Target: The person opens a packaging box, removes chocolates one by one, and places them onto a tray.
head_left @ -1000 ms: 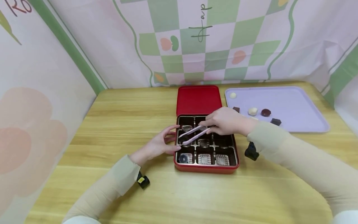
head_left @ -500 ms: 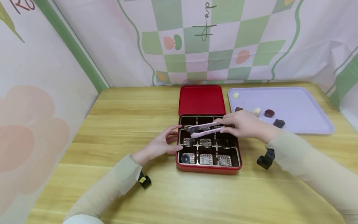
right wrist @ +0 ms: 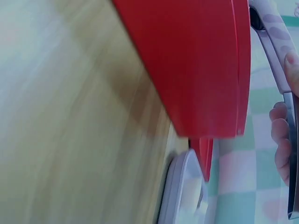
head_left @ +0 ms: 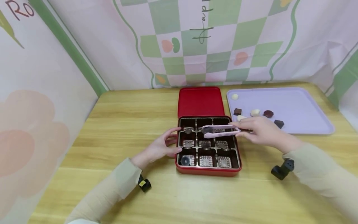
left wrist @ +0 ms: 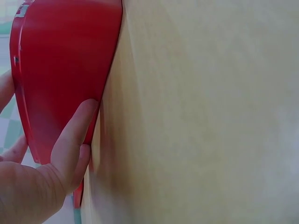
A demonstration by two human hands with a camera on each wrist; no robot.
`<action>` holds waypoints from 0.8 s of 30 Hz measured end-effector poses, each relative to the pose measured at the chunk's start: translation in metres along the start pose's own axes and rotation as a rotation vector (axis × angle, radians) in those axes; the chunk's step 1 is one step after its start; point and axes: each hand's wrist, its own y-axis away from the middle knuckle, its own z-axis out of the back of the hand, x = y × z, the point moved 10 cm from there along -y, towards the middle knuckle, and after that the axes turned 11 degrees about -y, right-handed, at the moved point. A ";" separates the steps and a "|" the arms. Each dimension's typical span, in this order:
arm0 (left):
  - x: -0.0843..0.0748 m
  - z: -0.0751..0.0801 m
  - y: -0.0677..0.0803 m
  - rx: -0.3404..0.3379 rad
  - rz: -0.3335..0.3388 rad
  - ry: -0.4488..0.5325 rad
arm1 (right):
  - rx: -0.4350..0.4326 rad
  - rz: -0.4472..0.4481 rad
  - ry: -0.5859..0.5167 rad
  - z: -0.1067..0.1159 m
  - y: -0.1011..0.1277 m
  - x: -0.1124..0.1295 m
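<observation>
A red tin box (head_left: 208, 170) with a dark compartment insert sits mid-table; its red lid (head_left: 200, 101) lies just behind it. One dark round chocolate (head_left: 185, 160) sits in the near-left compartment. My left hand (head_left: 162, 146) rests against the box's left wall (left wrist: 56, 84), fingers relaxed. My right hand (head_left: 258, 129) grips pink tongs (head_left: 219, 130) over the box's back row, tips pointing left. The tongs (right wrist: 275, 51) also show at the right wrist view's edge. Nothing is visible between the tips.
A lilac tray (head_left: 296, 109) at the back right holds several chocolates, among them a brown square (head_left: 237, 111), a white one (head_left: 255, 112) and a dark red round one (head_left: 268, 113). Patterned cloth walls enclose the wooden table (head_left: 126, 124).
My right hand has drawn the tongs rightward and back across the box, from the left-middle compartments toward the tray side. The left hand has stayed at the box's left wall.
</observation>
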 end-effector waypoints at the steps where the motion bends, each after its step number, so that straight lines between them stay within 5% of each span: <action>1: 0.000 0.000 0.001 -0.002 -0.002 -0.004 | -0.014 -0.003 0.004 0.003 0.003 -0.001; 6: -0.001 0.001 0.002 -0.008 -0.013 -0.012 | -0.069 -0.026 0.041 0.016 0.024 -0.011; 24: 0.001 0.002 0.001 -0.018 -0.037 -0.029 | -0.182 -0.327 0.174 0.067 0.104 -0.074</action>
